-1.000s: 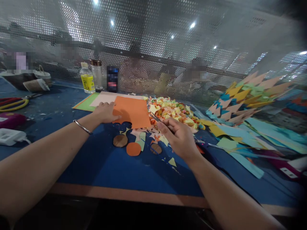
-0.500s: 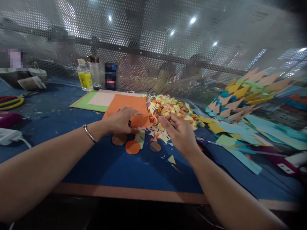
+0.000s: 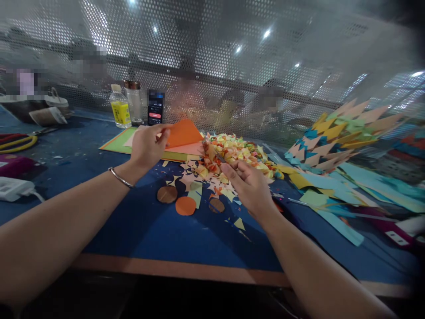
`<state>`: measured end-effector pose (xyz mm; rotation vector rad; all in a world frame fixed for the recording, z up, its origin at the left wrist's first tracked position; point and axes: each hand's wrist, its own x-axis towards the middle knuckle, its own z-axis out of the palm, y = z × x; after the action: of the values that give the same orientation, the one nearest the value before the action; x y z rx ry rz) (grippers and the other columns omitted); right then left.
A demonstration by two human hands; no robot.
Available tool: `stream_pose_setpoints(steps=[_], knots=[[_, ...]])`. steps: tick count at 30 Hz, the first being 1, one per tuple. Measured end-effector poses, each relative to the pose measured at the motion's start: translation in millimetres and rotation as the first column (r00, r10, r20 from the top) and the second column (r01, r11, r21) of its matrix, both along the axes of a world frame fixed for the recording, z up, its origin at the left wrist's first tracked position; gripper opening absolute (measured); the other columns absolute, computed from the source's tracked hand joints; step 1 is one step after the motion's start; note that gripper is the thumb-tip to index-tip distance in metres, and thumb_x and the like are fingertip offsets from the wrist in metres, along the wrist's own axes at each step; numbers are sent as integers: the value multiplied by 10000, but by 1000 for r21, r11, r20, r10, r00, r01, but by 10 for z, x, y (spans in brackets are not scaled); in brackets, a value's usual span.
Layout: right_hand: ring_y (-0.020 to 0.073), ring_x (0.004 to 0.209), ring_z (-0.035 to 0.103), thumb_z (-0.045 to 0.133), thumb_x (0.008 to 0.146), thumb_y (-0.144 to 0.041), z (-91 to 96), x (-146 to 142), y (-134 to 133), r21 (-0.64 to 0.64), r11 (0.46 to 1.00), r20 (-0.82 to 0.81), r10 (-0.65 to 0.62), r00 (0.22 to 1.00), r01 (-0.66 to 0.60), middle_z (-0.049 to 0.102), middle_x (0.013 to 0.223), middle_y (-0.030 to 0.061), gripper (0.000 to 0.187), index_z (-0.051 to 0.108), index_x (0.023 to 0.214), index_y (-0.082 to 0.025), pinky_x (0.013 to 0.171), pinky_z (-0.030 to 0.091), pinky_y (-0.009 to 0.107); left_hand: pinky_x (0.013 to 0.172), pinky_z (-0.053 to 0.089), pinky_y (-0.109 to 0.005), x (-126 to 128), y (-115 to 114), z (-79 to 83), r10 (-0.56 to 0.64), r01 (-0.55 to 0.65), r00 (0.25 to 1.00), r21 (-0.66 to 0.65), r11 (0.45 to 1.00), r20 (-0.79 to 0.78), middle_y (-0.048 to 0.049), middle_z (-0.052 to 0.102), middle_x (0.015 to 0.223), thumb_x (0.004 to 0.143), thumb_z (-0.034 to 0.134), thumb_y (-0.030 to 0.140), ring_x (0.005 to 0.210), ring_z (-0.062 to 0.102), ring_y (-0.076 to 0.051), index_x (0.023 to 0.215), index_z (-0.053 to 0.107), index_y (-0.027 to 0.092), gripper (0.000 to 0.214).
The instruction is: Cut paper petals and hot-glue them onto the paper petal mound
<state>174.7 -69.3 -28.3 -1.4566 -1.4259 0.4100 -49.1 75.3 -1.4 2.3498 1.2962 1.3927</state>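
My left hand pinches an orange sheet of paper by its left side. The sheet is lifted and bent above a pink sheet and a green sheet. My right hand is closed around a thin, dark metal tool; only its tip shows, pointing at a heap of small folded paper pieces. In front of the hands lie an orange paper disc, a brown disc, a smaller brown disc and a pale green strip.
At the back stand a bottle with a yellow label, a clear jar and a phone. Scissors lie left. A spiky folded-paper piece, blue paper strips and a power strip are right.
My left hand has moved up and away, raising the orange sheet, which lay flat before. Paper scraps beneath it now show. My right hand has stayed almost in place.
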Motion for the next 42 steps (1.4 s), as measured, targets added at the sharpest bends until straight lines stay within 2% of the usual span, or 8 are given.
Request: stream_pose_setpoints(steps=[8,16,21,27,31,35,38,42], knots=[[98,484,323,611,825,-589,1,-14,7,10,1000,13,-13,1000,13,386,543,-56,404,525,716,-210,441,228,247,1098,400,-366,-65,-60,101,-14,-56,981,347,936,195,-9,595,1357,996,360,405,1279,521,-205,1271,580,239,389],[122,536,416,610,811,-615,-40,8,37,3,1000,25,-3,1000,3,494,598,-28,407,571,770,-211,489,304,249,1163,326,-367,-106,-10,123,-49,-66,972,467,882,230,-77,500,1449,1001,338,384,1382,406,-202,1361,496,183,441],[104,492,356,616,819,-595,-21,1,19,-7,1000,0,-21,1000,21,451,554,-43,394,581,776,-205,452,251,242,1146,335,-420,-66,36,41,-18,-3,999,371,928,51,-98,508,1442,981,377,305,1351,447,-232,1322,536,197,391],[110,521,358,626,824,-570,-23,-1,18,12,1000,-12,-13,1000,13,431,562,-41,371,582,773,-205,469,249,247,1188,247,-444,-65,-52,62,-17,-3,999,413,911,45,-35,385,1535,983,340,276,1436,307,-226,1435,391,269,456],[104,500,316,628,829,-558,-34,12,11,5,1000,-25,-20,999,20,400,545,-53,353,580,786,-211,456,223,246,1142,329,-421,-64,-22,34,31,1,994,286,958,-107,-101,482,1465,980,335,275,1367,423,-244,1369,490,161,434],[93,470,267,629,831,-551,-33,22,6,14,999,-17,-50,999,50,347,514,-68,353,555,758,-213,432,191,240,911,499,-450,-100,10,62,142,-107,928,118,987,-344,-131,672,1221,963,352,313,1153,600,-312,1268,602,182,415],[87,462,260,634,828,-550,-14,9,4,36,998,-56,-46,997,48,323,507,-74,371,516,724,-214,421,179,233,822,507,-405,-145,7,128,272,-234,867,140,962,-417,-103,704,1137,963,345,321,1101,616,-298,1207,633,234,387],[79,447,221,620,843,-546,16,-11,4,93,995,-195,-30,980,49,267,511,-85,384,479,703,-217,405,155,238,718,482,-395,-222,40,187,335,-383,748,40,923,-573,-130,715,882,921,426,298,889,647,-300,906,703,158,311]])
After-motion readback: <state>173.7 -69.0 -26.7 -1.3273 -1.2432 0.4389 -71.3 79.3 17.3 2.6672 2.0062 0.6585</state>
